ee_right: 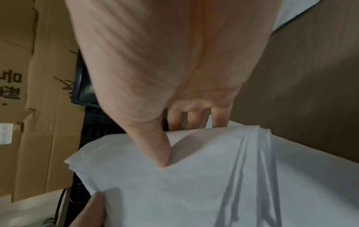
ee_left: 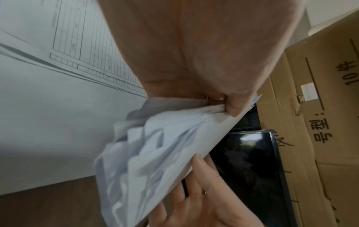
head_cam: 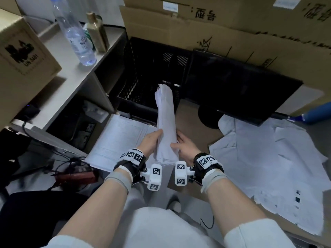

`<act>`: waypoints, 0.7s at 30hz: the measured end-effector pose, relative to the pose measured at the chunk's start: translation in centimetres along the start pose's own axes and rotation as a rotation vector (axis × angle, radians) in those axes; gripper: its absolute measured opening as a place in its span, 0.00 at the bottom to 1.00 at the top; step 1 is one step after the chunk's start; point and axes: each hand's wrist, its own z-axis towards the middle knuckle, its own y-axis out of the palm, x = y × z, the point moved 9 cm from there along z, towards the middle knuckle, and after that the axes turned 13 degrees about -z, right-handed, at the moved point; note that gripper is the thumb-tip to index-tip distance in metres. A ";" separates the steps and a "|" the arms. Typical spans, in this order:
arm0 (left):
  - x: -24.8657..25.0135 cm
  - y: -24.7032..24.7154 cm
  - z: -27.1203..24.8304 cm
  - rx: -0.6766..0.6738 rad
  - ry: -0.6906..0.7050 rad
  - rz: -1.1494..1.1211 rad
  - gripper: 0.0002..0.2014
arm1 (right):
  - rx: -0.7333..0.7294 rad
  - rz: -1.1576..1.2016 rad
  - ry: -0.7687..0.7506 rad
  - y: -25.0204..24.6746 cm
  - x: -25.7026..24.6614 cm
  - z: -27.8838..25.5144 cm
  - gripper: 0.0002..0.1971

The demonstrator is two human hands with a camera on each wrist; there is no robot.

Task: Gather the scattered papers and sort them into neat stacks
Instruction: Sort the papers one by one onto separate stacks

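Presently the bundle of papers [head_cam: 165,122] is held on edge between both hands, raised over the brown floor [head_cam: 189,119] in front of the person's knees, its far end pointing toward the black crate [head_cam: 143,72]. The left hand [head_cam: 149,142] clasps the near left side, thumb pressed into the sheaf in the left wrist view; the right hand [head_cam: 184,144] grips the opposite side, thumb [ee_right: 159,147] on the top sheet and fingers curled behind. Judged from the uneven, fanned edges, the upright two-sided hold serves to square the sheets, probably by tapping them level, before they are set down; that step looks unfinished. Just left of the bundle a stack of printed forms [head_cam: 118,140] lies flat on the floor, fairly square, and is likely the destination or a separate sort. To the right, loose sheets [head_cam: 265,158] lie overlapping and scattered, so much of the gathering remains. The black crate, perforated and open-topped, shows no contents that can be made out in its dark interior. A dark monitor [head_cam: 241,86] leans against cardboard boxes [head_cam: 215,29] behind. On the shelf [head_cam: 75,76] to the left stand a clear water bottle [head_cam: 75,31], which holds clear liquid, and a gold-capped bottle [head_cam: 97,31]; another carton [head_cam: 23,56] sits beside them.
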 end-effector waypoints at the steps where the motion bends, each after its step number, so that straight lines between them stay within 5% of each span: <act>1: 0.0 0.5 0.0 -0.017 0.014 0.012 0.17 | -0.008 -0.004 -0.012 -0.4 0.0 -0.3 0.40; 7: -0.1 2.0 1.4 -0.049 0.026 -0.012 0.18 | -0.022 -0.035 -0.034 -2.2 -1.4 -0.4 0.39; 13: 0.7 1.5 3.2 -0.022 -0.013 -0.061 0.20 | 0.005 -0.007 -0.025 -2.3 -2.8 1.2 0.25; 21: 2.7 0.1 5.8 -0.153 -0.004 0.015 0.17 | -0.002 0.011 -0.017 -0.6 -3.7 4.6 0.46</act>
